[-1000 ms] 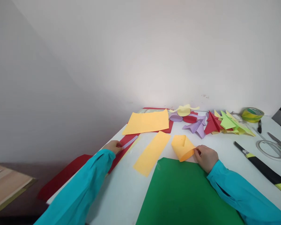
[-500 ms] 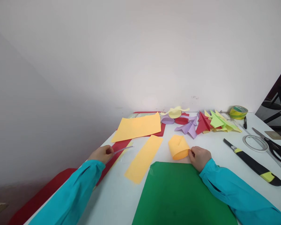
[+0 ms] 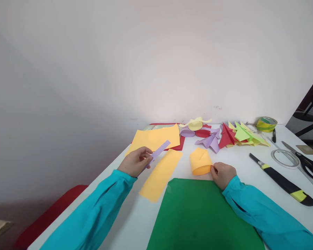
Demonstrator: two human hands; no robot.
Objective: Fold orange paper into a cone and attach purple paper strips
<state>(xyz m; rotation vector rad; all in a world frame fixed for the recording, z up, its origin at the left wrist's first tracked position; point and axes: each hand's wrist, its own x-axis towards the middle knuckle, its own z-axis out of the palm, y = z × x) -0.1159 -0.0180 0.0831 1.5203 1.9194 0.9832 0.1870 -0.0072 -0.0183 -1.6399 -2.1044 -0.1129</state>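
Left hand (image 3: 137, 161) pinches a lilac paper strip (image 3: 161, 149); right hand (image 3: 224, 175) pinches a curled orange loop (image 3: 200, 160).

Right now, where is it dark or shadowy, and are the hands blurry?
Head view: the wall is dimmer at left, and a soft shadow lies on the table by the left sleeve; head view too: left hand and right hand look fairly sharp.

The person's left hand (image 3: 135, 162) is moving rightward, its lilac paper strip (image 3: 161, 150) now slanting upward beyond the fingers (image 3: 146, 161), with the flat orange-yellow strip (image 3: 160, 177) now lying close beside them.
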